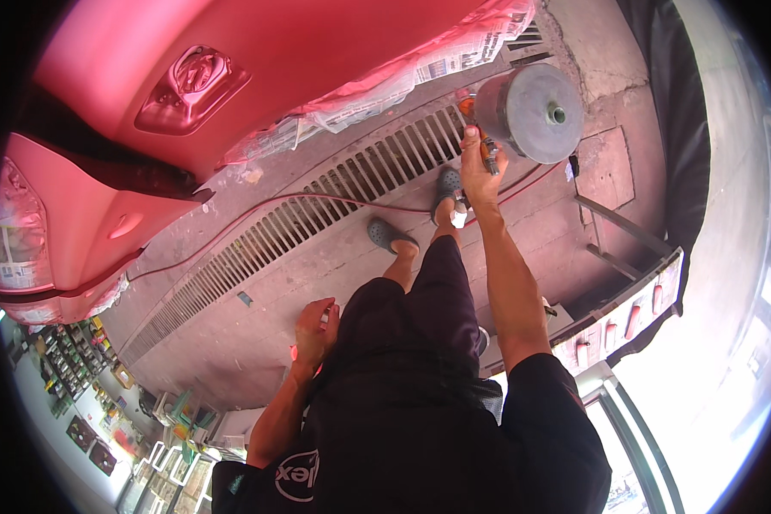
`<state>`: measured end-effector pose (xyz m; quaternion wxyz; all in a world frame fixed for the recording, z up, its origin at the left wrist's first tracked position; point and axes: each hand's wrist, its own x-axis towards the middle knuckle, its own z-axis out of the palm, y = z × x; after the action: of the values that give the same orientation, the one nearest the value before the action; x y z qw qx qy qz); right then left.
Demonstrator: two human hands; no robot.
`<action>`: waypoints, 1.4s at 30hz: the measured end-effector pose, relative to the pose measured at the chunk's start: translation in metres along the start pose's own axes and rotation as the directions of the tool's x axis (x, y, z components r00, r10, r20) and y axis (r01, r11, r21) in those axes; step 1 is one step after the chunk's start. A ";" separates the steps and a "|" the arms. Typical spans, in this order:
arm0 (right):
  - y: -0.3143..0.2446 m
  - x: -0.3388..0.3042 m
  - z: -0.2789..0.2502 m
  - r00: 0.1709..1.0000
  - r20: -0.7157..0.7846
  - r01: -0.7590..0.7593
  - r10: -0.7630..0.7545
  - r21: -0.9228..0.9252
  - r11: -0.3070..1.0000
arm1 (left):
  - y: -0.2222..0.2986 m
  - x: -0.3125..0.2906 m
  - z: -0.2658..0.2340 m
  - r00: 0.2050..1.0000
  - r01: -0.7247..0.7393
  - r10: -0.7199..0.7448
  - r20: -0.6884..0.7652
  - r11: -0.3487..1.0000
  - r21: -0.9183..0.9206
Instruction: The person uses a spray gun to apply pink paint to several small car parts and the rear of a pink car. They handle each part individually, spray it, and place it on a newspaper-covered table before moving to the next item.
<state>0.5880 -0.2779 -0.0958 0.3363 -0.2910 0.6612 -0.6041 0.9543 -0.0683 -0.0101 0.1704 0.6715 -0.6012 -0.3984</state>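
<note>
Gripping a spray gun [488, 150] by its handle, the right hand [478, 167] is raised out ahead, fingers wrapped tight; the grey paint cup [531, 111] sits just right of that fist, its round lid facing the camera. The gun's long axis seems to run along the forearm, pointing away toward the floor grate [317, 214]; its nozzle I cannot make out. The left hand [315, 330] hangs at the hip, fingers curled on something small and reddish. The risk, to my eye: a red hose [300, 199] trails across the grate by the grey clogs [390, 233]; a snagged foot could jerk the gun toward the masked red car [231, 94].
</note>
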 end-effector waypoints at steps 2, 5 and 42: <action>0.009 0.004 0.004 0.993 -0.092 0.072 -0.068 0.043 0.996 | -0.002 0.000 0.002 0.999 -0.039 0.039 -0.029 0.999 0.005; 0.016 0.002 0.010 0.986 -0.142 0.104 -0.090 0.093 0.990 | -0.010 -0.004 0.004 0.998 -0.056 0.057 -0.036 0.998 0.018; 0.026 -0.027 0.026 0.975 0.101 0.199 -0.199 0.009 0.980 | -0.025 -0.018 0.009 0.996 -0.068 0.069 -0.055 0.997 0.024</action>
<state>0.6258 -0.2696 -0.1205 0.3071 -0.3863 0.6113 -0.6187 0.9650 -0.0434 -0.0279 0.1931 0.6630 -0.6233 -0.3669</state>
